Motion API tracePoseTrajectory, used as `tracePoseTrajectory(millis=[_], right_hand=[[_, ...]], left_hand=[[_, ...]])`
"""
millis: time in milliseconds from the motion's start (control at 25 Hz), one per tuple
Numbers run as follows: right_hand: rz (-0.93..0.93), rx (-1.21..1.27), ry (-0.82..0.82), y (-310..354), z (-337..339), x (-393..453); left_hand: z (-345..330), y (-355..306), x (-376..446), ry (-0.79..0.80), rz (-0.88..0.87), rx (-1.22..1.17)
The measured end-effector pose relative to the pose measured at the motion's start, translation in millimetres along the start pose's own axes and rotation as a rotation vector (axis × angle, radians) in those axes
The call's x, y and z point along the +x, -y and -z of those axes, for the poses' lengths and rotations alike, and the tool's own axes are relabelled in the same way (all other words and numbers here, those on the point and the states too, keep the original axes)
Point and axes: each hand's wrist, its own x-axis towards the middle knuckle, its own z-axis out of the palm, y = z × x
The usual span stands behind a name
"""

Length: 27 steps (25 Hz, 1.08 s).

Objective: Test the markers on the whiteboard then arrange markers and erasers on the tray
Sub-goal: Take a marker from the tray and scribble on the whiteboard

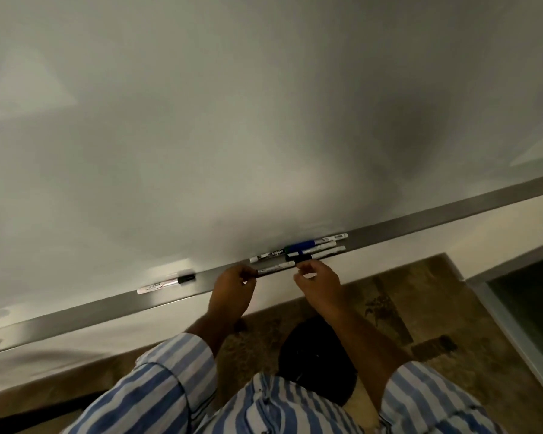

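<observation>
Left hand (232,281) grips one end of a marker (275,268) on the tray (76,311). Right hand (315,275) pinches its black cap (303,258), beside other markers (314,245)

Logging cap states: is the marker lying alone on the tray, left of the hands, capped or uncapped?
Capped. The lone marker lies flat on the tray with a black cap covering its right end.
</observation>
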Motion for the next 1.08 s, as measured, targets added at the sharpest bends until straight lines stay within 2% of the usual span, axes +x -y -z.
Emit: tracePoseTrajectory(millis=[80, 240, 560, 680, 920, 1080], right_hand=[[0.043, -0.086, 0.027, 6, -5, 7], [0.061, -0.247, 0.079, 12, -15, 14], [0.121, -0.505, 0.076, 24, -24, 13], [0.166, -0.557, 0.075, 20, -28, 9], [0.157, -0.456, 0.120, 12, -25, 12], [0.084, -0.073, -0.032, 16, -27, 11]], left_hand=[[4, 5, 5, -0.050, 0.013, 0.071], [3, 20, 9, 0.008, 0.010, 0.155], [-9, 14, 17, -0.068, 0.026, 0.158], [-9, 13, 22, -0.065, 0.092, 0.072], [0, 16, 22, 0.009, 0.167, -0.225], [17, 18, 12, 0.025, 0.189, -0.532]])
